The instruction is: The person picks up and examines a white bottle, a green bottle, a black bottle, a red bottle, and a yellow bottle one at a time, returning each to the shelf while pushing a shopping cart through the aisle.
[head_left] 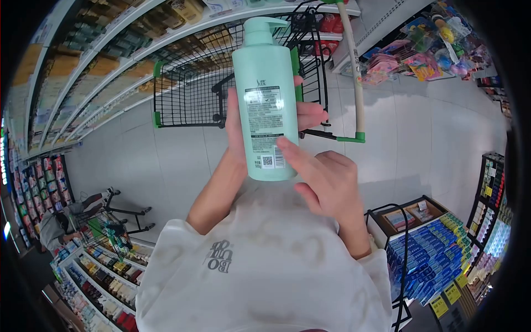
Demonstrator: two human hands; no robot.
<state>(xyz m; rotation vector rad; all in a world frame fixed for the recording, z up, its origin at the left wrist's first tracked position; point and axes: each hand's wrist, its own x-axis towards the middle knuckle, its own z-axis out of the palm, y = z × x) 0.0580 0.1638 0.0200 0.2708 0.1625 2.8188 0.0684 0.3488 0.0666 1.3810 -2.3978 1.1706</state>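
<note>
Shop aisle, pale tiled floor (431, 127), stocked shelves (99, 72) along the left.

Count: one mint-green pump bottle (265, 66), one black wire cart (193, 88) with green corners, two hands of mine, and one other person (55, 229) bent low at the near left.

The bottle is in the middle of view, held up between me and the cart. Its long axis runs near to far, with the pump head (260, 27) at the far end toward the cart and the base toward my chest. The printed back label (263, 119) faces me.

My left hand (311, 116) is wrapped around the bottle from behind, fingers closed on its sides. My right hand (326, 182) grips nothing. Its index finger (290, 155) is stretched out, tip on the lower right of the label, and the other fingers are loosely curled.
</note>
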